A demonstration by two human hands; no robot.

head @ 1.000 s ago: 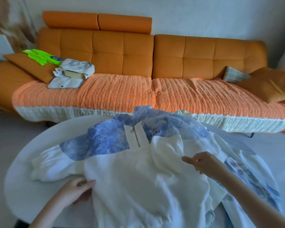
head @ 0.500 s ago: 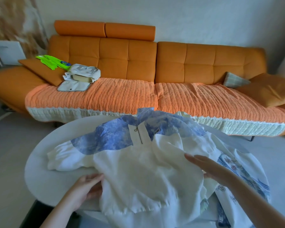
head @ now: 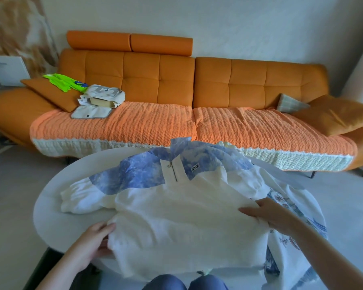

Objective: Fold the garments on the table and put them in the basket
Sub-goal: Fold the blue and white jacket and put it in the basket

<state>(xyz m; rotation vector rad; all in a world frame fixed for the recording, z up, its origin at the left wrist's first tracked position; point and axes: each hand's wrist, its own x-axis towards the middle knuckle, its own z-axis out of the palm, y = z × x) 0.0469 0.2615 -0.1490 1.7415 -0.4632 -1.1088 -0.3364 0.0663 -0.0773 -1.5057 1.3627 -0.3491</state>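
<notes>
We see orange sofa [head: 247, 80] behind round white table [head: 57, 216], knitted orange throw [head: 145, 124] over its seat, green item [head: 61, 81] and cream bag [head: 105, 95] at its left end. Our knees [head: 168, 283] at table's near edge. White sweatshirt with blue shoulders [head: 176, 222] lies spread front-up on table, overlapping printed garment [head: 293, 243] at right. Our right hand [head: 268, 214] rests flat on sweatshirt's right side, fingers straight. Our left hand [head: 90, 241] touches left hem, fingertips hidden by cloth; we cannot tell whether it pinches.
</notes>
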